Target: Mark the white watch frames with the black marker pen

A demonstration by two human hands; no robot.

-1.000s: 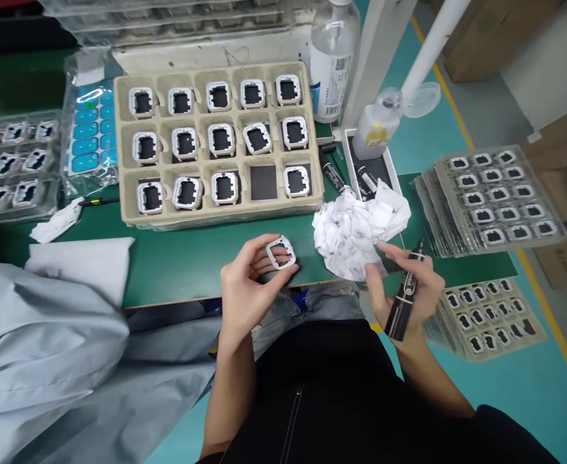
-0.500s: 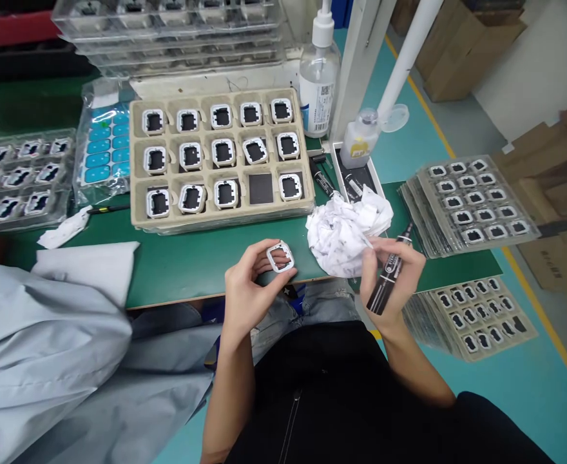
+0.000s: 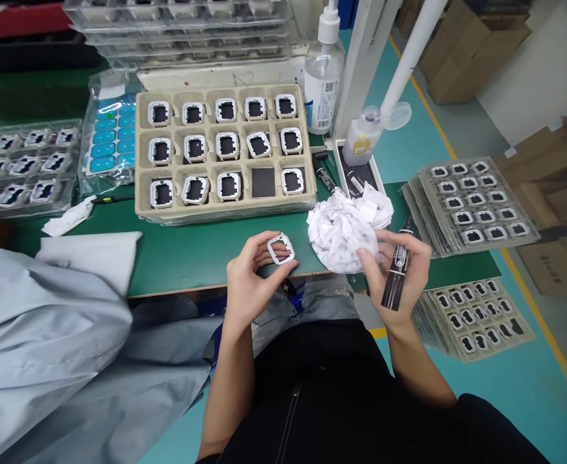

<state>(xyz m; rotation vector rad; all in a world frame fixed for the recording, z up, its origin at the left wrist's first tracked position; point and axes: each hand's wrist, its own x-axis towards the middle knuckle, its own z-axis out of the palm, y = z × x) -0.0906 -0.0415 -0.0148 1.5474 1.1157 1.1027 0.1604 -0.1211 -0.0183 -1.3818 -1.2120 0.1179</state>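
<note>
One teal floor [image 3: 481,399] with a yellow line, running right of the bench; brown cartons [image 3: 477,45] stand at its far edge by a white wall.
Green work table [image 3: 187,248], matte, its near edge over the person's lap.
Pale blue garment [image 3: 46,348], a co-worker's sleeve, covering the table's left corner.
Pulp tray [image 3: 141,161], fifteen pockets in three rows, fourteen holding white frames, one bottom-row pocket showing only its dark pad.
Clear blister trays [image 3: 477,200], fanned in a stack at the table's right end; a second stack [image 3: 477,316] lies lower, beside the right forearm. More clear trays [image 3: 17,171] at far left.
Crumpled white cloth [image 3: 346,232], ink-flecked, just beside the right hand.
Pump bottle [image 3: 323,77], clear, behind the pulp tray.
Left hand [image 3: 249,277], grasping a white square frame [image 3: 280,249] by its edges between thumb and fingertips, just above the table's near edge.
Right hand [image 3: 399,270], wrapped around a black marker [image 3: 395,274], tip pointing away; its fingertips touch the cloth.
</note>
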